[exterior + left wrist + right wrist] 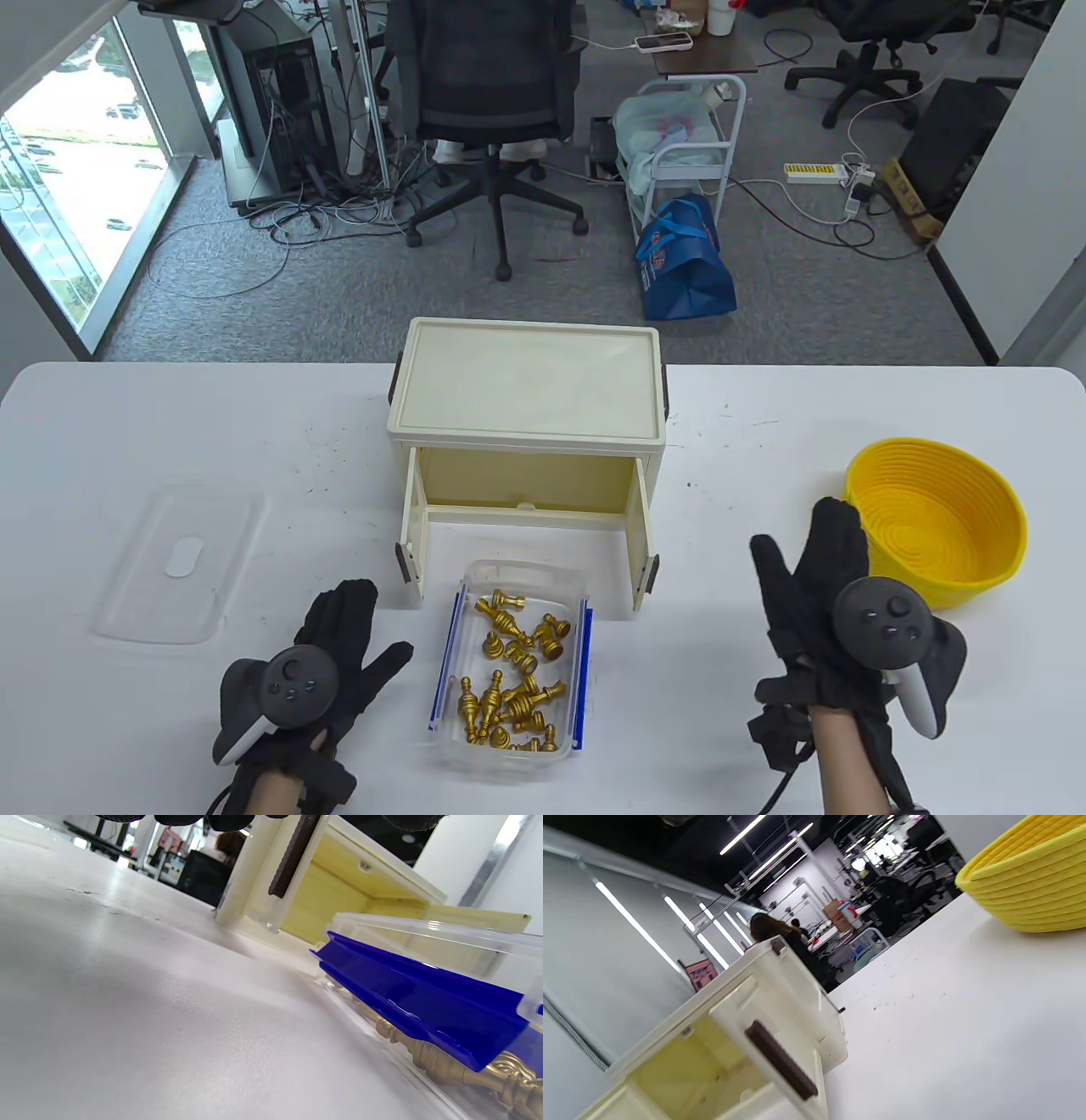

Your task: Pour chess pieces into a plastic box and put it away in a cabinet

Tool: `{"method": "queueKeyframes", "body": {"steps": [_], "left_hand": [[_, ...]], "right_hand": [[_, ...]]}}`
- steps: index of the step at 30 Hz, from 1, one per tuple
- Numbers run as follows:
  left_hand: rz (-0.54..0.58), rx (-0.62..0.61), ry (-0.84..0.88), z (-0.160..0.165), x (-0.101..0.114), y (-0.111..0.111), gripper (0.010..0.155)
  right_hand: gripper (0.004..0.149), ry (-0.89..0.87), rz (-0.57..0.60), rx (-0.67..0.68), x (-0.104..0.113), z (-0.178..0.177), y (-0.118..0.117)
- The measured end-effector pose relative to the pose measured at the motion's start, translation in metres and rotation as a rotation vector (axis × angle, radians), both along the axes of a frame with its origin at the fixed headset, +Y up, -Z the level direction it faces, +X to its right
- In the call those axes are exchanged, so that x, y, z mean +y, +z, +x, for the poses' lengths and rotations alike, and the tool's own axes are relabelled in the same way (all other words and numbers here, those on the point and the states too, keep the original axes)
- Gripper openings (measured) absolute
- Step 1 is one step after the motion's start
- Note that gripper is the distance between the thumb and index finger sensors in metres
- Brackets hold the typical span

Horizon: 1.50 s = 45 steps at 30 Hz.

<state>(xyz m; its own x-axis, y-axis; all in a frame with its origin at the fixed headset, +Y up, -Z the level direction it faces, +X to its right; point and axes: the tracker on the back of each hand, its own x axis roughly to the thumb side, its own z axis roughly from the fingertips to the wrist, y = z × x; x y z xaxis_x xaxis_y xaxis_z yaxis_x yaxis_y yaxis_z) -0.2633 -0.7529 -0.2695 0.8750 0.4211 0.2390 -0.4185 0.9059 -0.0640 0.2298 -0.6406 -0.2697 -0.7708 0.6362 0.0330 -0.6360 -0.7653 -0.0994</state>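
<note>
A clear plastic box point(451, 747) with blue side clips holds several gold chess pieces point(513, 671). It stands on the table just in front of the open cream cabinet point(526, 390), whose two doors swing outward. My left hand point(339, 637) lies flat on the table left of the box, fingers spread, holding nothing. My right hand point(814, 577) is open, fingers up, right of the box and beside the empty yellow basket point(976, 492). The left wrist view shows the box's blue clip point(415, 993) and gold pieces point(466, 1073) close by.
The box's clear lid point(174, 564) lies flat at the table's left. The cabinet's right door point(780, 1056) shows in the right wrist view, with the basket point(1031, 887) beyond. An office chair and bags stand on the floor behind the table.
</note>
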Motion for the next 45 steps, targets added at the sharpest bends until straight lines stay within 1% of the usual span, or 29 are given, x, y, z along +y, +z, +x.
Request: {"method": "queueKeyframes", "body": {"steps": [4, 7, 10, 12, 18, 20, 22, 26, 30, 32, 36, 40, 42, 44, 45], "left_hand": [[0.004, -0.004, -0.009, 0.001, 0.000, 0.000, 0.088], [0.002, -0.005, -0.016, 0.002, 0.000, 0.000, 0.087], [-0.003, -0.003, -0.020, 0.002, -0.001, 0.000, 0.087], [-0.004, -0.002, -0.022, 0.002, -0.001, 0.000, 0.087], [-0.005, -0.004, -0.038, 0.004, -0.001, 0.001, 0.087], [-0.003, -0.006, -0.052, 0.005, -0.001, 0.000, 0.087], [0.003, -0.003, -0.067, 0.006, -0.001, 0.000, 0.087], [0.008, 0.004, -0.090, 0.006, 0.000, 0.000, 0.087], [0.048, 0.029, -0.119, 0.004, 0.006, 0.003, 0.087], [0.070, 0.074, -0.161, 0.000, 0.012, 0.006, 0.086], [0.071, 0.158, -0.208, -0.007, 0.018, 0.005, 0.086], [0.075, 0.254, -0.341, -0.014, 0.037, -0.001, 0.086], [0.049, 0.313, -0.387, -0.020, 0.048, -0.008, 0.086], [-0.037, 0.393, -0.419, -0.031, 0.057, -0.019, 0.086], [-0.066, 0.415, -0.422, -0.035, 0.059, -0.022, 0.086]], "right_hand": [[0.089, 0.147, -0.037, 0.165, -0.018, -0.037, 0.009], [0.091, 0.250, -0.073, 0.245, -0.035, -0.060, 0.013], [0.092, 0.385, -0.090, 0.232, -0.054, -0.077, 0.015], [0.093, 0.416, -0.103, 0.207, -0.065, -0.081, 0.013], [0.094, 0.353, -0.175, 0.187, -0.103, -0.074, 0.003], [0.093, 0.407, -0.258, 0.187, -0.110, -0.072, 0.001], [0.093, 0.421, -0.289, 0.198, -0.116, -0.071, 0.000], [0.092, 0.471, -0.351, 0.213, -0.125, -0.074, -0.002], [0.092, 0.484, -0.367, 0.220, -0.127, -0.076, -0.002], [0.092, 0.493, -0.364, 0.222, -0.127, -0.076, -0.001], [0.091, 0.461, -0.350, 0.208, -0.124, -0.071, 0.000], [0.091, 0.424, -0.345, 0.205, -0.123, -0.064, 0.001], [0.091, 0.422, -0.337, 0.191, -0.122, -0.064, 0.002], [0.091, 0.412, -0.335, 0.196, -0.122, -0.063, 0.002], [0.091, 0.410, -0.337, 0.198, -0.122, -0.063, 0.002]]}}
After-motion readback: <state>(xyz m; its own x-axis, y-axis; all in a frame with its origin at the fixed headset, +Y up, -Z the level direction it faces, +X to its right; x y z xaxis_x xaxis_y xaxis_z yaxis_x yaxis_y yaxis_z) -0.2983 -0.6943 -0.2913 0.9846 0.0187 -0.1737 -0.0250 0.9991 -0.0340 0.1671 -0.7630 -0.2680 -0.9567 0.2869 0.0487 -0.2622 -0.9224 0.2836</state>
